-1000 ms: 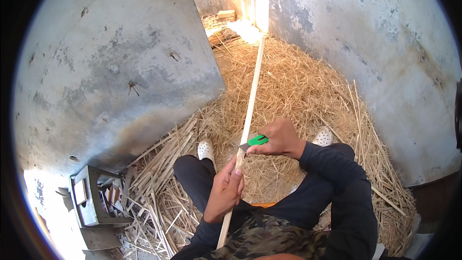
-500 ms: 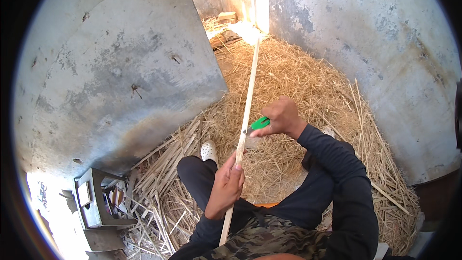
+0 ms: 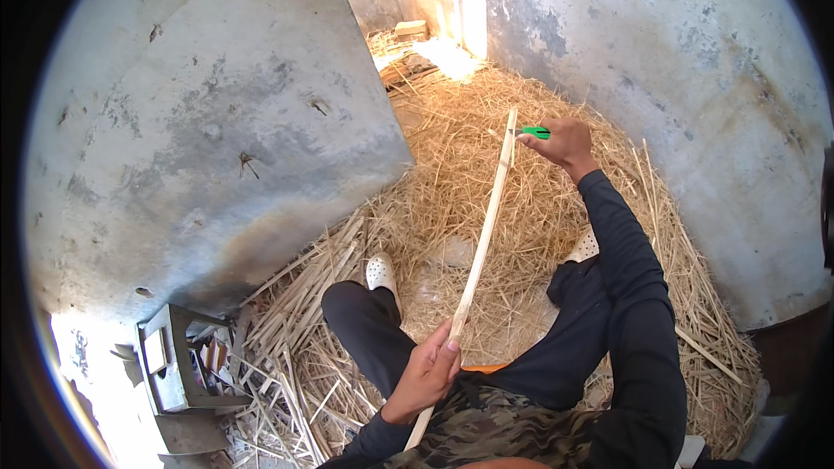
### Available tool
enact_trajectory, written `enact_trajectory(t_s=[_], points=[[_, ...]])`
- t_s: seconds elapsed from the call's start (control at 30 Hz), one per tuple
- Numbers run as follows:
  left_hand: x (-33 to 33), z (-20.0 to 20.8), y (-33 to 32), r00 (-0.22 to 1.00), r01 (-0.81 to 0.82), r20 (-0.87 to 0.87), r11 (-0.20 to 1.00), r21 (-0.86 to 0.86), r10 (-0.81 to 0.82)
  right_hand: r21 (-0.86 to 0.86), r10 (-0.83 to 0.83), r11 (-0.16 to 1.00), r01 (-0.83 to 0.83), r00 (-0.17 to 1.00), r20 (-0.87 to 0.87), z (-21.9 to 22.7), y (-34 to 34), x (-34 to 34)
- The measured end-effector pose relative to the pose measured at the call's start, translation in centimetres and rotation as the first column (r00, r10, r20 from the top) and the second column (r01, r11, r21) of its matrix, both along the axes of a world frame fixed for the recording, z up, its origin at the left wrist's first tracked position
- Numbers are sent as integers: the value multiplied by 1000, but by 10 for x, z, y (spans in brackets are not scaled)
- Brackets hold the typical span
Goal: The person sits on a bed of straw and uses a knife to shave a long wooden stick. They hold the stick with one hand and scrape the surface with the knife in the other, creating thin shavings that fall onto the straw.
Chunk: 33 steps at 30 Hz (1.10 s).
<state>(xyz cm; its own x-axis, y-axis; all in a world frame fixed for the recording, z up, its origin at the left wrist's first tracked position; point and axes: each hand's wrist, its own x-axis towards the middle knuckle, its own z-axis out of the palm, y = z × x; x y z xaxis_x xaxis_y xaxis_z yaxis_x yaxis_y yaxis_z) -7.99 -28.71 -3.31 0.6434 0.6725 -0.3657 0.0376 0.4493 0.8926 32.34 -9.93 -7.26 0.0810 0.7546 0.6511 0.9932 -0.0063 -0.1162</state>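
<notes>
Fingers of my left hand (image 3: 426, 375) are clamped round a long, flat, pale wooden strip (image 3: 487, 239), thumb lying along its upper face. My right hand (image 3: 563, 144) is curled tight on a short cutter with a bright green handle (image 3: 539, 133), thumb side toward the strip. Cutter's small grey blade (image 3: 519, 131) sits at the strip's right edge, close to the far end; too small to tell if it's biting. Strip location: slanting from beside my lap, up through the left grip and away to the right, far end over the straw, well beyond my left hand. Right arm is stretched out, left one is bent near the body. Below: camouflage-patterned cloth (image 3: 495, 430) across my lap, knees spread in dark trousers (image 3: 369, 321), an orange edge (image 3: 483, 368) showing between the thighs. White perforated clog (image 3: 380, 273) on the left foot; the right one is partly covered by the leg. Further out: loose golden straw-like heap (image 3: 556, 200) ahead, flat dry split sticks (image 3: 300, 339) piled at left, grey box-shaped wooden stand (image 3: 170, 363) beyond them with odds and ends inside. Weathered grey plaster wall (image 3: 200, 122) on the left side, pale block (image 3: 411, 29) by the glaring far corner.
</notes>
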Motion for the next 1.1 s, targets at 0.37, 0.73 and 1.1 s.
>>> enact_trajectory(t_s=[0.37,0.73,1.1], points=[[-23,-12,0,972,-48,-226,998,38,56,-395,-429,865,309,864,-264,-4,-11,65],[22,-8,60,993,-114,47,982,147,108,-206,-13,977,-56,949,-316,27,-48,-19],[35,4,61,989,-73,-102,957,280,105,-156,436,878,-453,890,-131,21,-90,-123]])
